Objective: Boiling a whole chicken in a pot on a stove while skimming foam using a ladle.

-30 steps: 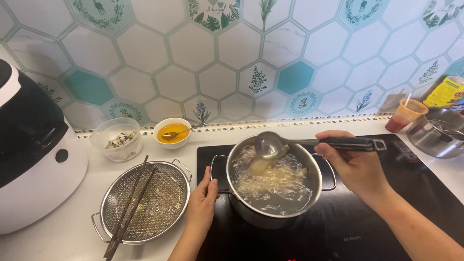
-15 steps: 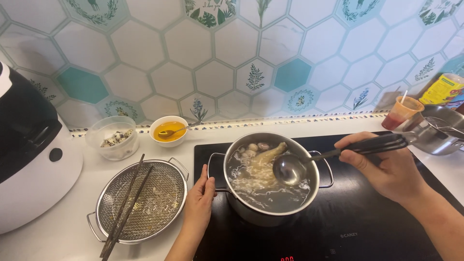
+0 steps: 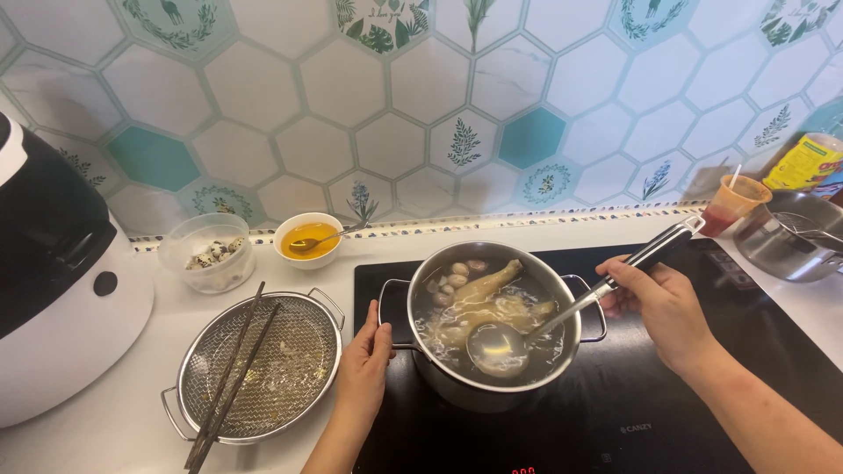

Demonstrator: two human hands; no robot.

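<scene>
A steel pot (image 3: 562,298) stands on the black cooktop (image 3: 667,421), filled with broth, chicken pieces (image 3: 485,290) and small round balls. My left hand (image 3: 367,355) grips the pot's left handle. In my right hand (image 3: 660,300) is the black handle of a steel ladle (image 3: 499,349); its bowl sits low in the broth at the pot's near side.
Left of the pot, a wire mesh strainer (image 3: 290,369) carries dark chopsticks (image 3: 230,379). Behind it stand a clear tub of quail eggs (image 3: 211,253) and a white bowl of orange sauce (image 3: 309,239). A white and black appliance (image 3: 53,281) fills the left. A steel bowl (image 3: 790,235) and orange cup (image 3: 731,204) sit far right.
The ladle has swung from the pot's far left rim across to the near side and dipped into the broth. My right hand dropped lower. The left hand stayed on the handle.
</scene>
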